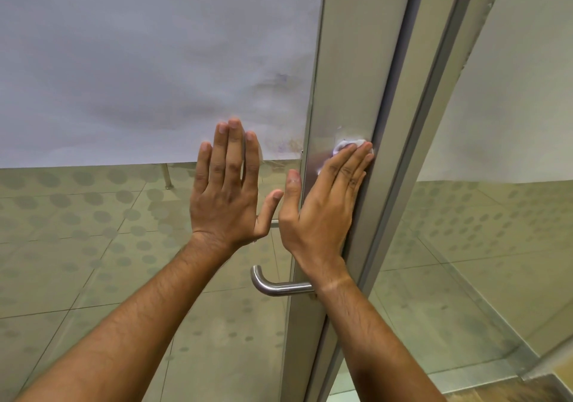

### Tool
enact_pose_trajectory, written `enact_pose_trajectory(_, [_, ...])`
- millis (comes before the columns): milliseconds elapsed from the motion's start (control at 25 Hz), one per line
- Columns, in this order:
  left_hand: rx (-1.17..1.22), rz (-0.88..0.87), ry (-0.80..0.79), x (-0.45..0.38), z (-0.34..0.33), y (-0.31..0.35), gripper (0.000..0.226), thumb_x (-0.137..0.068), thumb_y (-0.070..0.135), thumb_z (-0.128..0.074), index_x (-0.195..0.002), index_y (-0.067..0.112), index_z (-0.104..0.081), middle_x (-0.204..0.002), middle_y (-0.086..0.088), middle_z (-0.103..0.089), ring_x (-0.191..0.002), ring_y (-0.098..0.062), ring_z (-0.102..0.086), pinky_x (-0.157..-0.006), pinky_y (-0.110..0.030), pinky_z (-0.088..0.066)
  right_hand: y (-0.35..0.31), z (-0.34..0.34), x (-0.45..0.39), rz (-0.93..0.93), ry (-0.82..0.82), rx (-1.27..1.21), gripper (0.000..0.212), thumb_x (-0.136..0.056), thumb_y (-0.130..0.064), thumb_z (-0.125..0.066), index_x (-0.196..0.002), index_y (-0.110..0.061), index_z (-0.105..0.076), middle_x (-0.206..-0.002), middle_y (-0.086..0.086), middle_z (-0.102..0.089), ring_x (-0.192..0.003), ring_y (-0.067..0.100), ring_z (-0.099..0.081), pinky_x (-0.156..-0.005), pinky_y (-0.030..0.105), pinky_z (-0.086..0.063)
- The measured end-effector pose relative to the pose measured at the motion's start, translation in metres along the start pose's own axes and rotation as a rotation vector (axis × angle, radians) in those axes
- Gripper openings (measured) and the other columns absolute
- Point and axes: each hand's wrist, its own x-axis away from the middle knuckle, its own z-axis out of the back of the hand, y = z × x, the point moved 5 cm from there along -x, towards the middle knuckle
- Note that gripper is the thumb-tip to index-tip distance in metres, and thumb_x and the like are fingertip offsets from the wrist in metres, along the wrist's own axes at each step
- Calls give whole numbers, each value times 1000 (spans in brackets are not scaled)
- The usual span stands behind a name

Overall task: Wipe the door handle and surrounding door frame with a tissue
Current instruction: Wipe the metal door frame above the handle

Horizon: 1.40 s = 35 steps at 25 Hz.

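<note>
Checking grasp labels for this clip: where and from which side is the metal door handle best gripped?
Probably the straight horizontal bar of the door handle, with fingers wrapping from above. Its curved free end points left and away from the door frame, leaving that stretch clear of the right hand.

Looks like an office or commercial building, at an interior entrance. Glass door (155,246) filling left of frame, frosted film (139,60) over its upper part, dot pattern on the clear lower part. Brushed aluminium frame (350,76) running top to bottom at centre right. Steel lever handle (273,287) at lower centre. Second glazed panel (496,215) at right, same film and dots. Large beige floor tiles (77,246) seen through glass, plus a metal furniture leg (166,175) at centre left.
</note>
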Motion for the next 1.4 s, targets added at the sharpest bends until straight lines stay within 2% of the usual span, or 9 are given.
enact_pose_trajectory(240, [3, -6, -30, 0, 0, -1, 93, -96, 59, -39, -157, 0, 0, -161, -23, -4, -153, -29, 14, -125, -45, 4, 38, -2, 32, 507, -311, 254, 77, -98, -38, -44, -151, 6, -8, -160, 23, 3, -150, 36, 3, -123, 44, -3])
enact_pose_trajectory(320, [5, -3, -35, 0, 0, -1, 93, -95, 58, -40, -157, 0, -1, -162, -23, -5, -153, -30, 13, -125, -45, 3, 54, 5, 34, 606, -365, 371, 79, -97, -40, -46, -152, 2, -9, -160, 21, 1, -151, 33, 0, -123, 42, -1])
enact_pose_trajectory(520, [0, -7, -36, -1, -1, 0, 93, -96, 59, -38, -157, 0, -1, -162, -24, -5, -154, -31, 12, -125, -46, 2, 36, 7, -4, 467, -196, 210, 80, -97, -38, -44, -151, 6, -3, -160, 23, 4, -150, 38, 2, -123, 46, -3])
enact_pose_trajectory(600, [-3, -10, -37, -1, -1, -1, 93, -96, 59, -37, -157, 0, -2, -162, -24, -5, -154, -31, 12, -125, -46, 3, 29, 2, -6, 493, -180, 208, 79, -99, -39, -42, -151, 5, -1, -160, 22, 7, -149, 39, 2, -123, 47, -3])
enact_pose_trajectory(760, [-3, -10, -41, -1, -1, -2, 94, -96, 60, -38, -157, -1, -2, -161, -25, -6, -153, -30, 14, -125, -45, 4, 59, 2, 24, 759, -383, 368, 75, -100, -42, -37, -153, 2, -5, -162, 20, 6, -150, 35, -1, -123, 43, -2])
enact_pose_trajectory(840, [-3, -7, -45, -1, -1, -2, 94, -95, 60, -39, -157, -1, -3, -161, -24, -6, -153, -30, 14, -125, -45, 4, 78, 9, 34, 792, -442, 468, 75, -99, -42, -40, -153, 1, -9, -162, 20, 2, -151, 32, -3, -123, 42, -4])
enact_pose_trajectory(1080, [-12, -4, -48, -2, 1, -1, 92, -96, 59, -39, -156, -2, -7, -161, -24, -7, -153, -29, 15, -125, -45, 4, 55, 11, 8, 605, -272, 316, 75, -95, -25, -46, -152, 0, -6, -161, 20, -1, -151, 32, 0, -123, 44, -4])
enact_pose_trajectory(1240, [-17, 4, -55, -2, 1, -1, 90, -96, 58, -37, -156, -2, -11, -160, -24, -8, -153, -28, 16, -125, -45, 5, 59, 14, 1, 792, -274, 361, 91, -77, -5, -73, -149, 3, -17, -157, 20, -11, -149, 32, -5, -123, 46, -10])
enact_pose_trajectory(1400, [-12, 12, -59, -2, 2, -1, 90, -95, 59, -37, -156, -2, -10, -160, -23, -8, -153, -28, 16, -125, -44, 5, 76, 11, 29, 986, -356, 432, 64, -90, 2, -51, -148, 2, -22, -156, 22, -16, -147, 35, -12, -121, 45, -13])
